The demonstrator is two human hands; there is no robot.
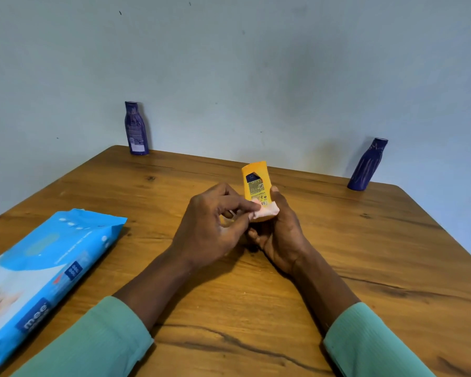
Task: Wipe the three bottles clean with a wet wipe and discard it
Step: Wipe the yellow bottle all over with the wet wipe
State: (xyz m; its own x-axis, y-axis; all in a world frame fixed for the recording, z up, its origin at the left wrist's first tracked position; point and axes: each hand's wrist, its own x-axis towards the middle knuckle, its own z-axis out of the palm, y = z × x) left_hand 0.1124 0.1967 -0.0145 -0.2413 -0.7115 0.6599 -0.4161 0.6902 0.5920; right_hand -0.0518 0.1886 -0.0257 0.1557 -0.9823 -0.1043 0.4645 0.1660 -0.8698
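A small yellow bottle (256, 180) is held above the middle of the wooden table (365, 254), its label side toward me. My right hand (280, 235) grips its lower end from below and from the right. My left hand (215, 227) pinches a pale wet wipe (265, 212) against the bottle's lower part. Two dark blue bottles stand upright at the table's far edge against the wall, one at the far left (136, 128) and one at the far right (368, 165).
A blue pack of wet wipes (44, 268) lies flat on the table at the near left. A pale wall rises right behind the table's far edge. The table's right corner is rounded.
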